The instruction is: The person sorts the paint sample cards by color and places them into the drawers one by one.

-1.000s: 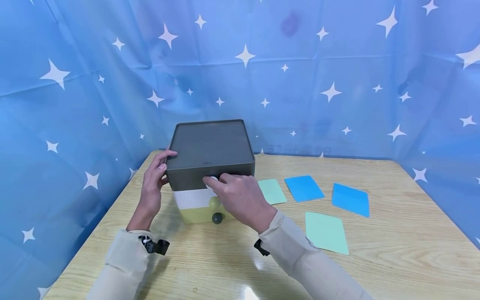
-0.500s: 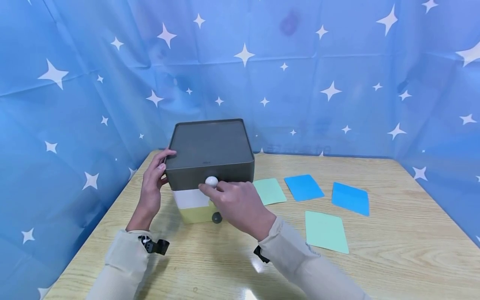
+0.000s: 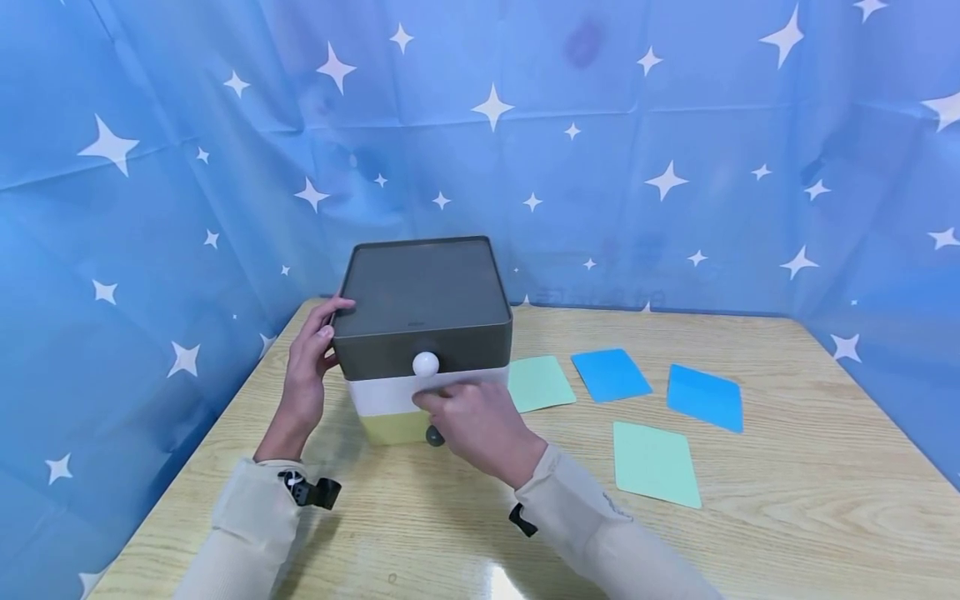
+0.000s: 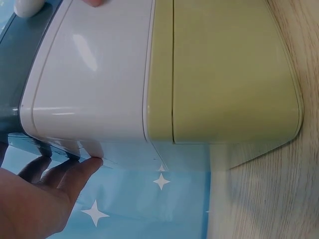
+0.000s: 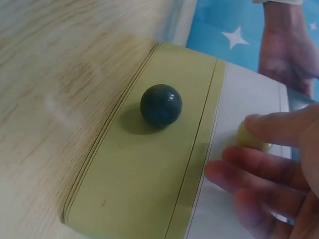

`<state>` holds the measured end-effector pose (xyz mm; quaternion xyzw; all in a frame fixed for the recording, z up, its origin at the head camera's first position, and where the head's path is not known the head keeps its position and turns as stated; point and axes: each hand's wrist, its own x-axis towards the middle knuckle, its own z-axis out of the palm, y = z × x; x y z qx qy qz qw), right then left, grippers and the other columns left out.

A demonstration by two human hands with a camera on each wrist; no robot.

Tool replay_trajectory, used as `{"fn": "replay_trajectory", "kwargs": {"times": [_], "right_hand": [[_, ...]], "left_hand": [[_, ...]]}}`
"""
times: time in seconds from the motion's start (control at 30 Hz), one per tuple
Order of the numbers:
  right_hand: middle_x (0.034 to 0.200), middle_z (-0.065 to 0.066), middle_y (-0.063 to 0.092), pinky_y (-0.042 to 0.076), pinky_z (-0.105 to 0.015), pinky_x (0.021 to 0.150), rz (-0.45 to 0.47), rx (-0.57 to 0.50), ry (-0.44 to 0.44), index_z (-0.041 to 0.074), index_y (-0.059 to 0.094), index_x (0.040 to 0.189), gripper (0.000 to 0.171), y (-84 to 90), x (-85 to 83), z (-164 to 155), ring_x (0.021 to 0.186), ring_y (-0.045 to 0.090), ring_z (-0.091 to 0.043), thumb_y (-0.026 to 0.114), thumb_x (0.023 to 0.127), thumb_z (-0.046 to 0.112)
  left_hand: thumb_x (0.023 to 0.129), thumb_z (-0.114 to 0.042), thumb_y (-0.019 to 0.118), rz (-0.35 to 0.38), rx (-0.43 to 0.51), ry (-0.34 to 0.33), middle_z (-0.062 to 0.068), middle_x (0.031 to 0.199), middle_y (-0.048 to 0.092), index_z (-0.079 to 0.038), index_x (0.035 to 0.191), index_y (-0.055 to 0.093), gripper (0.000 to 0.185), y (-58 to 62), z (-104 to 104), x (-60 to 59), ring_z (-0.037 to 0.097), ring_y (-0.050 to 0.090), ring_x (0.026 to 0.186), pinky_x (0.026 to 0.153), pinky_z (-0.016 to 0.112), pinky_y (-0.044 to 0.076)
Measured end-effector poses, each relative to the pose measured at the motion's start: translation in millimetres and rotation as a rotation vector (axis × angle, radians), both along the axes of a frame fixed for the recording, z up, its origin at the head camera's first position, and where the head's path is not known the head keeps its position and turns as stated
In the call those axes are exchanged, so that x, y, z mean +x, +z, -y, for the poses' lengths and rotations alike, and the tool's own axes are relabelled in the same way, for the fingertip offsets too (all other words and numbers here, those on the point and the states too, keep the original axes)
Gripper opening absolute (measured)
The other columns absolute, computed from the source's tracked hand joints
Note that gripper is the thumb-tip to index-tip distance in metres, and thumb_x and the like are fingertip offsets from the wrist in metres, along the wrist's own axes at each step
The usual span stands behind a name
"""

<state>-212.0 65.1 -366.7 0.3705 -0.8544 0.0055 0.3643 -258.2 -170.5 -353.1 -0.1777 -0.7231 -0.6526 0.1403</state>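
A small three-drawer box (image 3: 423, 308) stands at the table's back left: a grey top drawer with a white knob (image 3: 425, 363), a white middle drawer (image 4: 94, 74), and a yellow-green bottom drawer (image 5: 149, 164) with a dark knob (image 5: 161, 105). My left hand (image 3: 307, 371) grips the box's upper left edge, thumb on the grey top and fingers (image 4: 75, 174) down the side. In front of the middle drawer, my right hand (image 3: 468, 421) hides its pale yellow-green knob (image 5: 251, 139) in the head view. In the right wrist view my thumb lies on this knob, with the other fingers (image 5: 249, 169) curled just beside it.
Four cards lie flat to the right of the box: a light green one (image 3: 540, 383), two blue ones (image 3: 611, 375) (image 3: 705, 397), and a second light green one (image 3: 656, 464) nearer me. The wooden table (image 3: 787, 517) is walled in by blue star-printed cloth (image 3: 675, 167).
My right hand has dropped from the white knob of the top drawer to the middle drawer's knob, leaving the white knob in plain sight. My left hand has stayed on the box.
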Motion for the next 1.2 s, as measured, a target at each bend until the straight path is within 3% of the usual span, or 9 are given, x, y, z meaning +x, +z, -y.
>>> {"fn": "replay_trajectory", "kwargs": {"times": [0.17, 0.3, 0.5, 0.73, 1.03, 1.2], "right_hand": [[0.082, 0.014, 0.074, 0.044, -0.021, 0.048, 0.033, 0.007, -0.012, 0.029, 0.076, 0.095, 0.027, -3.2, -0.8, 0.3, 0.061, 0.061, 0.000, 0.068, 0.086, 0.005], [0.077, 0.013, 0.072, 0.042, -0.021, 0.048, 0.004, 0.009, -0.021, 0.030, 0.074, 0.091, 0.030, -5.3, 0.4, 0.7, 0.061, 0.059, 0.000, 0.065, 0.086, 0.001], [0.083, 0.013, 0.073, 0.045, -0.024, 0.055, -0.026, -0.004, 0.001, 0.029, 0.073, 0.087, 0.027, -3.7, 9.4, 1.2, 0.070, 0.062, -0.004, 0.067, 0.084, 0.002], [0.090, 0.009, 0.074, 0.048, -0.023, 0.065, 0.003, 0.010, 0.037, 0.026, 0.075, 0.089, 0.022, -1.7, 29.9, -1.3, 0.077, 0.063, -0.006, 0.070, 0.085, 0.005], [0.078, 0.009, 0.071, 0.049, -0.026, 0.064, 0.057, 0.070, 0.059, 0.025, 0.072, 0.093, 0.027, 2.3, 62.0, -7.1, 0.071, 0.062, -0.006, 0.069, 0.080, 0.001], [0.071, 0.010, 0.067, 0.048, -0.025, 0.063, 0.082, 0.096, 0.063, 0.025, 0.071, 0.095, 0.029, 3.8, 74.8, -7.6, 0.065, 0.059, -0.005, 0.070, 0.079, 0.001]], "left_hand": [[0.105, -0.035, 0.029, 0.008, 0.004, -0.005, -0.005, 0.164, 0.029, -0.012, 0.143, 0.049, 0.049, 0.2, -0.3, 0.5, 0.013, 0.043, 0.135, 0.095, 0.036, 0.040], [0.105, -0.035, 0.029, 0.018, 0.003, -0.011, -0.005, 0.165, 0.028, -0.012, 0.142, 0.049, 0.049, -0.1, -0.1, 0.7, 0.014, 0.042, 0.137, 0.096, 0.039, 0.039], [0.105, -0.035, 0.030, 0.035, -0.006, -0.014, -0.004, 0.165, 0.028, -0.014, 0.142, 0.050, 0.047, 1.4, 2.4, 2.4, 0.013, 0.046, 0.132, 0.095, 0.038, 0.039], [0.105, -0.036, 0.030, 0.040, -0.023, -0.021, -0.005, 0.165, 0.027, -0.014, 0.143, 0.049, 0.048, 4.0, 4.0, 1.9, 0.016, 0.045, 0.133, 0.097, 0.045, 0.037], [0.107, -0.038, 0.028, 0.029, -0.079, -0.047, -0.001, 0.167, 0.023, -0.015, 0.147, 0.045, 0.050, 5.8, 7.3, 2.3, 0.036, 0.037, 0.143, 0.104, 0.058, 0.033], [0.107, -0.039, 0.027, 0.026, -0.083, -0.048, -0.002, 0.166, 0.024, -0.015, 0.148, 0.045, 0.051, 4.4, 7.6, 0.6, 0.033, 0.039, 0.141, 0.104, 0.057, 0.034]]}}
